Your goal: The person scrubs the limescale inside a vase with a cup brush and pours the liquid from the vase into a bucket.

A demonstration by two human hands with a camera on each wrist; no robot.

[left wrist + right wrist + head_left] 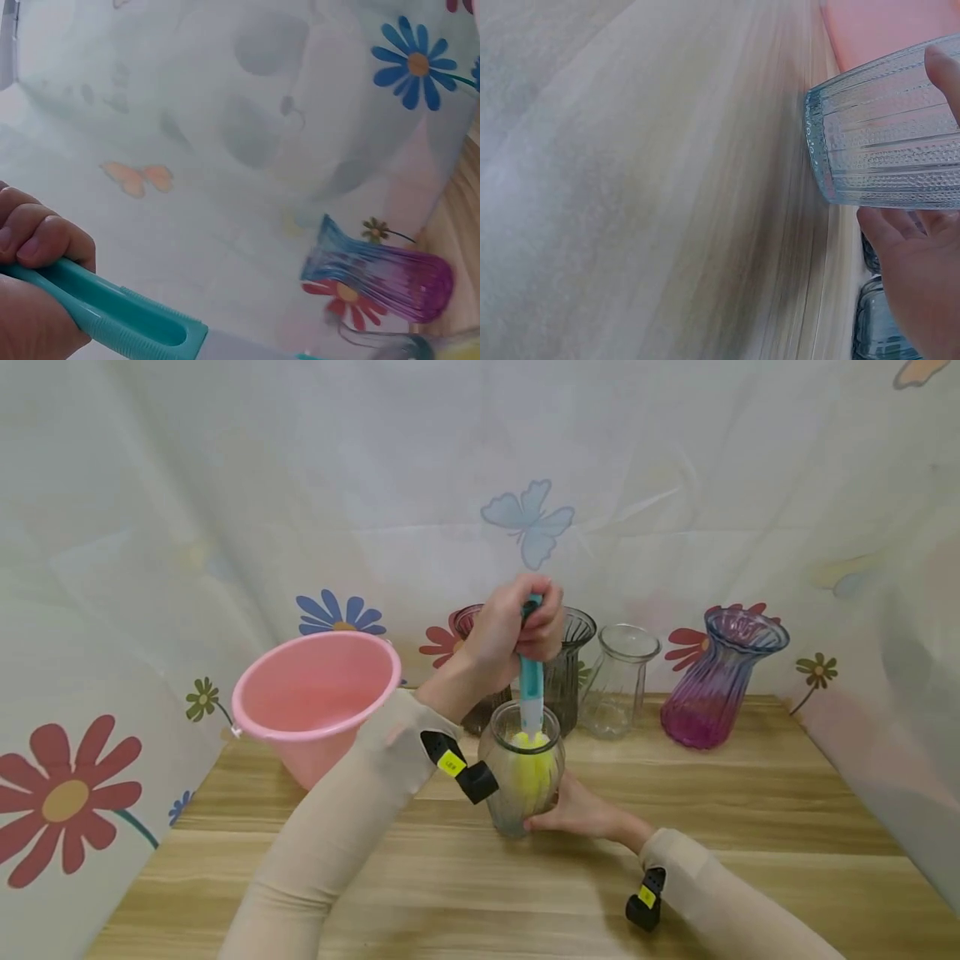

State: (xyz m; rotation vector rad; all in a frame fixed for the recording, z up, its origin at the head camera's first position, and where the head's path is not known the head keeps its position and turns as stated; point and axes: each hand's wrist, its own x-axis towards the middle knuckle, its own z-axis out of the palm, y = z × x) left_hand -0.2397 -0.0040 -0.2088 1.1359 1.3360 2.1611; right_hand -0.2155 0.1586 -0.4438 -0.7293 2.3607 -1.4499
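My left hand (517, 622) grips the teal handle of a sponge brush (532, 681) from above, fingers wrapped around it. The brush's yellow head sits inside a clear ribbed glass vase (501, 789), seen through the glass. In the left wrist view, the left hand (41, 262) holds the ridged teal handle (142, 319). My right hand (585, 814) holds the vase low on its right side. The right wrist view shows the right hand (922, 277) with thumb and fingers on opposite sides of the vase (892, 142).
A pink bucket (315, 735) stands on the wooden table (450, 902) at left. Behind the held vase are a dark grey vase (566, 681), a reddish vase (476, 718) and a clear vase (615, 693). A blue-to-purple vase (708, 685) stands farther right, before a flowered curtain (637, 460).
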